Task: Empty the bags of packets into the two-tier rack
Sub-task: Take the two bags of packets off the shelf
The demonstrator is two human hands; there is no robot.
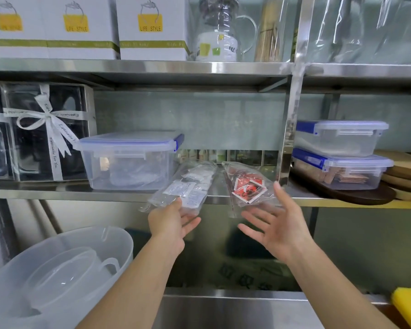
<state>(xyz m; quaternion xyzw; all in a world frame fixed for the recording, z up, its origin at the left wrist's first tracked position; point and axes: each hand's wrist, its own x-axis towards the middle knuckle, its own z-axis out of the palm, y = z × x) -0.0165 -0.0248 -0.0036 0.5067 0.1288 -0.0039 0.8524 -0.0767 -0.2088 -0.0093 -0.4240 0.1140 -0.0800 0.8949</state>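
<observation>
Two clear bags lie side by side on the lower steel shelf, their near ends hanging over its front edge. The left bag holds white packets. The right bag holds red and white packets. My left hand reaches up to the near end of the bag of white packets, thumb against it and straight fingers beneath. My right hand is spread open just below and to the right of the bag of red packets, thumb up beside it, holding nothing.
A lidded clear box stands left of the bags, and a ribboned gift box sits further left. A steel upright rises right of the bags, with two stacked lidded boxes beyond. Clear tubs sit lower left, a yellow sponge lower right.
</observation>
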